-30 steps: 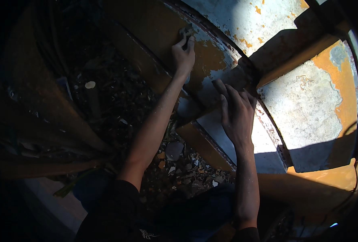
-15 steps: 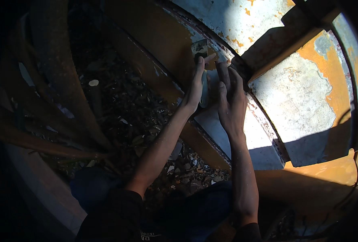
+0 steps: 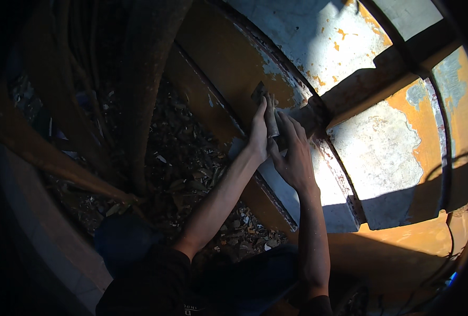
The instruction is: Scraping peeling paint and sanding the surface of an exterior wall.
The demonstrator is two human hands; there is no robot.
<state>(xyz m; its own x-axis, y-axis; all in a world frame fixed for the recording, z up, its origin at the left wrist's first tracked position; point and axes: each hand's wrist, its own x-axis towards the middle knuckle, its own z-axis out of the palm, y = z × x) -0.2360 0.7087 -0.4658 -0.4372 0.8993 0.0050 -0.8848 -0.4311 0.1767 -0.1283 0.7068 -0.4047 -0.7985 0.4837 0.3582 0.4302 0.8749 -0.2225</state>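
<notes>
While dark sleeves filled the near edge, the person's bare forearms reached away from them, the left one slanting to the right and the right one running almost straight ahead. A curved pale ledge lay on the near left, and leaf litter with scattered pale chips covered the ground between it and the work. On the near right stood an orange face, partly in sun.

Farther off, the hands came close together. The right hand was open, its fingers loosely extended and its thumb near the end of the tool. The left hand had a scraper lying along its palm; how far its fingers wrapped round the handle could not be told. That scraper was between the two hands, above the shaded part of a peeling orange-and-white surface. Its long axis ran from near to far with a slight lean to the left; the handle end pointed near, and the dark blade pointed far and a little left.

Beyond the right hand, a raised beam crossed the surface toward the far right. Thick brown stems rose on the far left.
</notes>
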